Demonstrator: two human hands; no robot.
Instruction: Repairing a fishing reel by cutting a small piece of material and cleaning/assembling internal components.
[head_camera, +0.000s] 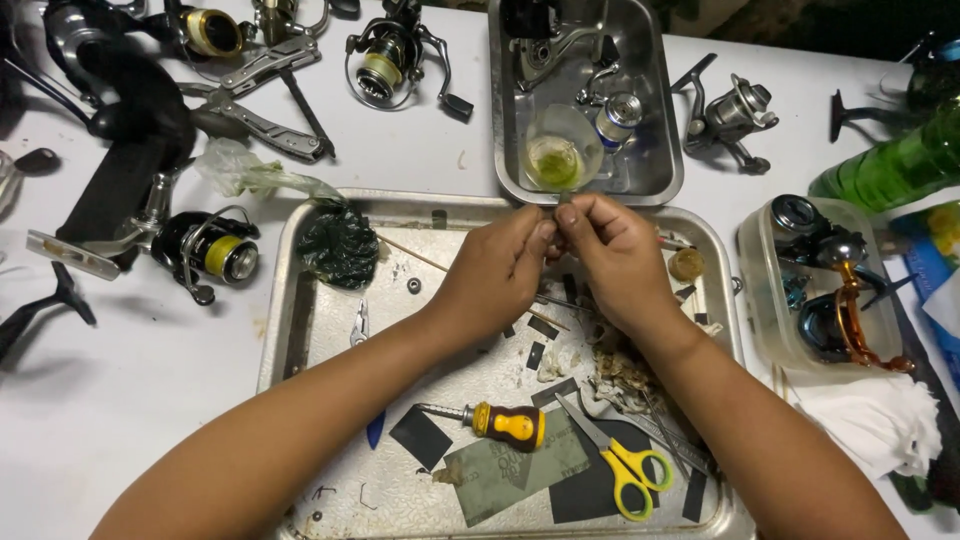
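Two bare forearms, entering from about 7 o'clock and 5 o'clock. No sleeves, gloves, watch, rings or bands visible anywhere from the frame edge to the fingertips. Left hand (492, 272) and right hand (617, 255) both uncovered, with short, plain, unpainted nails on the fingers. Forearms rounded and smooth, widening toward the lower edge, wrists narrower. Elbows and upper arms cut off by the bottom border, so clothing higher up cannot be told.

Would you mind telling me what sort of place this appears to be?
Probably a hobby bench for servicing fishing reels: spinning reels lie around a metal tray holding a stubby screwdriver and scissors, while both hands pinch a small part.
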